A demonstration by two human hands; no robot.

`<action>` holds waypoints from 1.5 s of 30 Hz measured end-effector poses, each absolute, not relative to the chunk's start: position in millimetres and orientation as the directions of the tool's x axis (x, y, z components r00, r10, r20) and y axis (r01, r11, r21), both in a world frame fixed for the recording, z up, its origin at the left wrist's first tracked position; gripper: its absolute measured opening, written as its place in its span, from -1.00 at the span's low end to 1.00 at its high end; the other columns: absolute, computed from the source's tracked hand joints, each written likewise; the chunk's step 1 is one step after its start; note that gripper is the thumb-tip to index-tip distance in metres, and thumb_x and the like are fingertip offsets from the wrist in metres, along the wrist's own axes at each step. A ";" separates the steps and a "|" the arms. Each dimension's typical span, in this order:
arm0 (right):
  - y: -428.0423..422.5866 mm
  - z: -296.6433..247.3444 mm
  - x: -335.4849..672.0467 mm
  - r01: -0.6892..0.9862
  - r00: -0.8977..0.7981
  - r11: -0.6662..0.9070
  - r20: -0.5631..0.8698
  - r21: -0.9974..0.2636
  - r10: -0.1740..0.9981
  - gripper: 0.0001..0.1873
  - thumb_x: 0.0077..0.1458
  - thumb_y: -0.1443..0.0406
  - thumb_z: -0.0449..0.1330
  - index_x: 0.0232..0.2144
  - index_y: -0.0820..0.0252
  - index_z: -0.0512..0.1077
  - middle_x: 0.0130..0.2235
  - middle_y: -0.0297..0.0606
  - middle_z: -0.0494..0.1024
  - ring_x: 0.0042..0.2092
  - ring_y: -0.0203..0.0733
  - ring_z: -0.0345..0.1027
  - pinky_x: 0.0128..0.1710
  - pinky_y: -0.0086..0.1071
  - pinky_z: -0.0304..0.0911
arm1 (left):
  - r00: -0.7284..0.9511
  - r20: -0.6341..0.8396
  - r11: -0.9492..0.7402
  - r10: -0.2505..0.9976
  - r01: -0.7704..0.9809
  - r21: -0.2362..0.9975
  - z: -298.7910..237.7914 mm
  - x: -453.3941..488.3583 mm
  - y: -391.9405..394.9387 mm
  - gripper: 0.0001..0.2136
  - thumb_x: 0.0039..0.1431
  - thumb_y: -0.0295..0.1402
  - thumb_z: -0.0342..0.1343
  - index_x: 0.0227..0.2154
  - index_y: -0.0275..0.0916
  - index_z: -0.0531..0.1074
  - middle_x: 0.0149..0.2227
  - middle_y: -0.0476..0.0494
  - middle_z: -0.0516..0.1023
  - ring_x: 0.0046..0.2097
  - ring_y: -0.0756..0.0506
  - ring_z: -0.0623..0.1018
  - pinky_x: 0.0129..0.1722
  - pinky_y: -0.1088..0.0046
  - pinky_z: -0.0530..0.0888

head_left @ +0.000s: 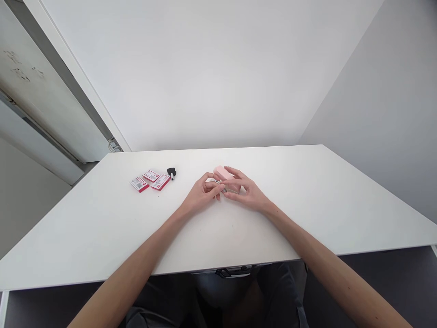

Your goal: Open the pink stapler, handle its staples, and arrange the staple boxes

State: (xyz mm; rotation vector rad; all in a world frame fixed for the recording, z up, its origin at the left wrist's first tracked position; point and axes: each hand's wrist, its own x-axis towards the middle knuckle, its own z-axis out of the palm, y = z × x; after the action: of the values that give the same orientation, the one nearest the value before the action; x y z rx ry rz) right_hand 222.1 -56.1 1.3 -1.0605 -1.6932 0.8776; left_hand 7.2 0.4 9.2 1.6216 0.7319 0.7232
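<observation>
My left hand is near the middle of the white table, its thumb and fingers closed in a pinch. Between the fingertips of both hands shows a small greyish strip, too small to name surely. My right hand meets it from the other side, index finger and thumb touching at the strip. A pink oblong thing with rounded edges lies just behind the fingers, partly hidden by my right hand. Whether the right fingers also touch the pink thing, I cannot tell.
Several small red-and-white boxes with barcodes lie at the left on the white table. Beside them is a small black thing with a silvery end. A white wall rises behind the table's far edge.
</observation>
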 end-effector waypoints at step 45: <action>-35.2 -11.2 235.2 -0.237 0.127 0.053 0.023 -0.970 0.992 -0.62 0.05 -0.05 0.41 -0.24 0.08 0.65 0.11 -0.14 0.58 0.04 0.00 0.50 -0.30 -0.35 0.40 | 0.632 0.596 -0.807 0.496 0.589 0.048 -9.7 5.6 10.1 -0.76 0.24 -0.50 0.04 -0.10 -0.14 0.50 0.21 -0.16 0.47 0.43 -0.30 0.20 0.43 -0.17 0.12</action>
State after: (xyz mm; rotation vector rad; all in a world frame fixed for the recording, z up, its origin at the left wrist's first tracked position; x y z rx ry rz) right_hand 235.2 -35.2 -11.2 -1.0593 -0.9610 1.1964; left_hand 5.6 10.1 -9.7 2.9721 0.9953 1.0092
